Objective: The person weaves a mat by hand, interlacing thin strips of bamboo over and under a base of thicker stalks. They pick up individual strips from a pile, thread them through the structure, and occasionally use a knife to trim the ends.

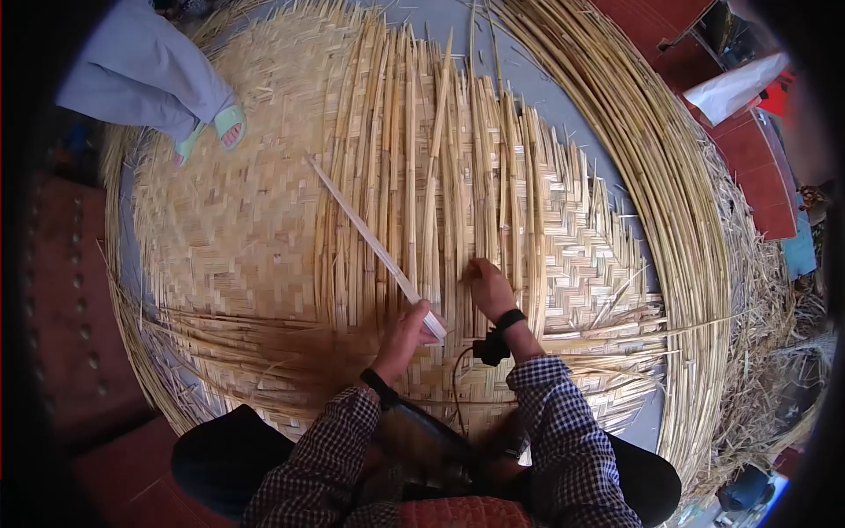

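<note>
My left hand (407, 337) is closed around the near end of a pale flattened strip (365, 231), which slants up and to the left across the reeds. To its right, my right hand (488, 289) rests low over the long split reeds (431, 202), its fingers bent; whether it grips one is too small to tell. Under the reeds lies a woven mat (255, 220) with a zigzag pattern at its right side (585, 238). A black strap circles each wrist, and a small black device (491, 349) sits by the right one.
A person in grey trousers and green sandals (231, 119) stands on the mat at the upper left. Long reed bundles (651, 150) curve along the right edge. More loose reeds (220, 330) lie crosswise near me. Straw (757, 352) is heaped at the far right.
</note>
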A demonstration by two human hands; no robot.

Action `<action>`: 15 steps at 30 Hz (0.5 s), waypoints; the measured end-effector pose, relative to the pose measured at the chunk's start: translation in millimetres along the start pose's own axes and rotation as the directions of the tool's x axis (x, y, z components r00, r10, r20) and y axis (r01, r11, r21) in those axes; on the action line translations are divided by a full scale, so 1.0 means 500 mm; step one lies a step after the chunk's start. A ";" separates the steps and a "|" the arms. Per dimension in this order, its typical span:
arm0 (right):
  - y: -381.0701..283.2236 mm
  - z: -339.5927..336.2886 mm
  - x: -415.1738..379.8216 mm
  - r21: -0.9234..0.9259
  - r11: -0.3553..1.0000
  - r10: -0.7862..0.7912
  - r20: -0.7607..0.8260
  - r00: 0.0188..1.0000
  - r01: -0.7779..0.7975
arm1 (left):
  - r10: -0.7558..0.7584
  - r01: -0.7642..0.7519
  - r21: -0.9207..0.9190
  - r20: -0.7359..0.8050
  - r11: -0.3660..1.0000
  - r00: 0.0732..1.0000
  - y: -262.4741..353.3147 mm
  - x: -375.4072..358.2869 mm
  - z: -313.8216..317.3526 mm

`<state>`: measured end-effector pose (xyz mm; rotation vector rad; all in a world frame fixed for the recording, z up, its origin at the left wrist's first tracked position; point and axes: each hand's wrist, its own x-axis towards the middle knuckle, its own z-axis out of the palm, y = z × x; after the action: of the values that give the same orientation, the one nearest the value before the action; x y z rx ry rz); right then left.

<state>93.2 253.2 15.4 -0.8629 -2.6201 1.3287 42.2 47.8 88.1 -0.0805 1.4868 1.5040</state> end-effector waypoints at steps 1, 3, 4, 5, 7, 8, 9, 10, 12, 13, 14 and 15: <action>0.006 -0.031 0.010 0.254 0.960 0.068 0.197 0.978 -0.118 | -0.011 0.011 0.008 -0.007 1.000 1.000 0.000 0.012 -0.001; 0.018 -0.080 0.012 0.586 0.724 0.036 0.493 0.869 -0.363 | 0.019 -0.018 0.029 -0.019 0.999 1.000 -0.006 0.035 0.000; 0.023 -0.077 -0.007 0.589 0.702 0.048 0.522 0.852 -0.400 | 0.001 0.001 0.054 -0.038 0.999 0.999 -0.010 0.048 -0.002; 0.010 -0.085 -0.040 0.590 0.678 0.059 0.551 0.832 -0.439 | -0.017 0.022 0.077 -0.059 0.997 0.998 -0.015 0.061 -0.003; -0.040 -0.119 -0.071 0.542 0.570 0.134 0.681 0.720 -0.618 | -0.059 0.069 0.106 -0.099 0.992 0.993 -0.022 0.070 0.010; 0.011 -0.091 -0.081 0.493 0.697 0.101 0.652 0.752 -0.521 | -0.075 0.088 0.116 -0.117 0.989 0.990 -0.019 0.076 0.022; 0.010 -0.097 -0.084 0.492 0.774 0.019 0.612 0.790 -0.400 | -0.090 0.109 0.126 -0.141 0.986 0.986 -0.025 0.081 0.030; 0.007 -0.096 -0.090 0.485 0.830 -0.069 0.579 0.812 -0.275 | -0.078 0.090 0.142 -0.086 0.986 0.993 -0.046 0.083 0.042; -0.033 -0.103 -0.098 0.340 0.939 -0.170 0.353 0.920 0.043 | -0.056 0.051 0.181 0.024 0.982 0.998 -0.093 0.088 0.053; -0.056 -0.114 -0.099 0.228 0.954 -0.245 0.230 0.942 0.193 | -0.186 0.117 0.356 0.167 0.927 0.968 -0.081 0.084 0.042; -0.076 -0.125 -0.112 0.087 0.985 -0.163 0.159 0.974 0.151 | -0.221 0.160 0.291 0.191 0.943 0.956 -0.081 0.079 0.038; -0.092 -0.136 -0.140 -0.045 0.994 -0.097 0.074 0.993 0.101 | -0.245 0.197 0.226 0.212 0.954 0.946 -0.091 0.072 0.032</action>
<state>152.4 244.6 105.0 -0.6934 -2.7207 1.3003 62.0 70.3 36.2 0.0511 1.3779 1.1332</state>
